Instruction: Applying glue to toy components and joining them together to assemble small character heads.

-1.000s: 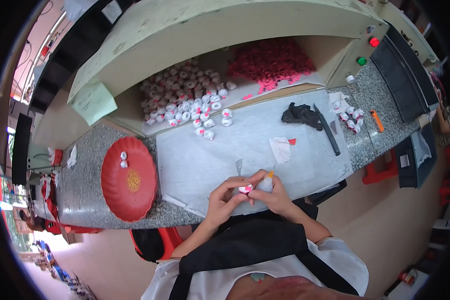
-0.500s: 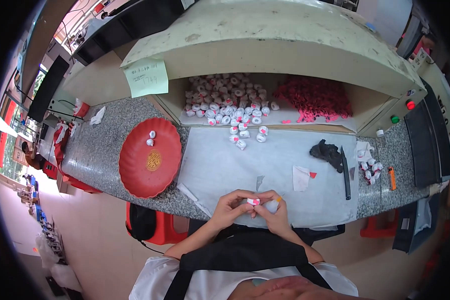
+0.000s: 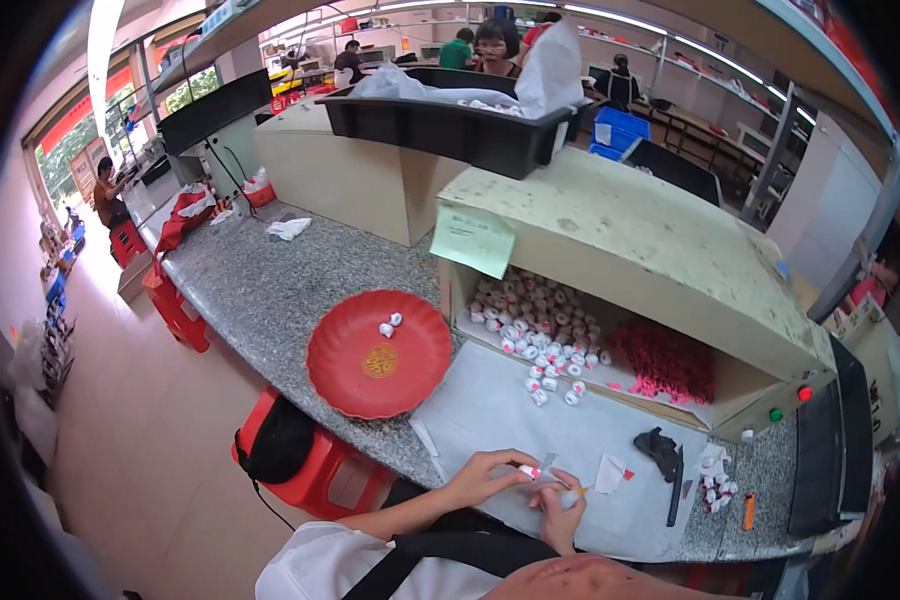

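over wht sheet (image 3: 490,405), r hand (image 3: 560,512) partly hides yellow-tipped btl (image 3: 578,492)

We see a pale green note (image 3: 473,243) on the cream cabinet (image 3: 630,245), a black tray (image 3: 440,132) near it, blue crates (image 3: 622,130) farther back, an orange lighter (image 3: 748,511) on the worktop (image 3: 270,285), and a black bag (image 3: 280,445) on a red stool (image 3: 317,482).

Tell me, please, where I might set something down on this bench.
The granite between the red dish and white tissue looks bare, as does the white sheet between dish and piled white pieces. It's crowded by the black lump, dark tool and orange lighter.
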### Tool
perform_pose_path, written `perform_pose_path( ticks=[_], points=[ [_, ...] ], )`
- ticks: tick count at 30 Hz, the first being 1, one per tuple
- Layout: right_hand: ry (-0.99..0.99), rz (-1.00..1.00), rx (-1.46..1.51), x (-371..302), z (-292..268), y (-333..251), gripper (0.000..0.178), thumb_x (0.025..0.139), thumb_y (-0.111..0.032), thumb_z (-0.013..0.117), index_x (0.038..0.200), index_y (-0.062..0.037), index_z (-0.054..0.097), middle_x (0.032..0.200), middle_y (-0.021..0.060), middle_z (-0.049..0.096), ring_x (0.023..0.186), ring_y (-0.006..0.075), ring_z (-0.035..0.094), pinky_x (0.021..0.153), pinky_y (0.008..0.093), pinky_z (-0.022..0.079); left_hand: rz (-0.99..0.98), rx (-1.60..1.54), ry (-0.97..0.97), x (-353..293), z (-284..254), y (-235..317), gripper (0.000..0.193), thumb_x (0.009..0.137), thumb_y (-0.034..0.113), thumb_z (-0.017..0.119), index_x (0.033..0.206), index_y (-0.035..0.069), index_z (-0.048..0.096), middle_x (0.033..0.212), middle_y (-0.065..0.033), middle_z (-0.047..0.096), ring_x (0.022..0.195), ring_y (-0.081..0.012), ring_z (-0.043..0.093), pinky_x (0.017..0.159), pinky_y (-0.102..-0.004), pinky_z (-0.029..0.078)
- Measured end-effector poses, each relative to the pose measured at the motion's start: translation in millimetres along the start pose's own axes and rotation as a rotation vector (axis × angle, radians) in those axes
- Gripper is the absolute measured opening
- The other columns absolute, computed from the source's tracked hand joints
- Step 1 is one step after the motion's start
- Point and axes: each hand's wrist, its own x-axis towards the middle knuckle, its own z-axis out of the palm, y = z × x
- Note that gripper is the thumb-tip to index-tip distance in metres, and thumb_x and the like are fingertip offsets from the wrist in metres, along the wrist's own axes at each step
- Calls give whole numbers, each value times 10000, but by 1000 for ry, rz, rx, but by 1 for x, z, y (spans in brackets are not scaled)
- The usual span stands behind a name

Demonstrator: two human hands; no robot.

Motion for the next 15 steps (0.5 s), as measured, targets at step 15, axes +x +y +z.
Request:
perform_pose_path(
  ticks=[15],
  points=[
    [369,-16,-632,-52,118,53,229,724,-125,563,902,4,499,682,63,531,604,124,491,561,233,402,94,363,305,-85,-283,1,245,751,47,477,993,75,504,821,-116,471,772,-246,496,681,-307,394]
  ],
)
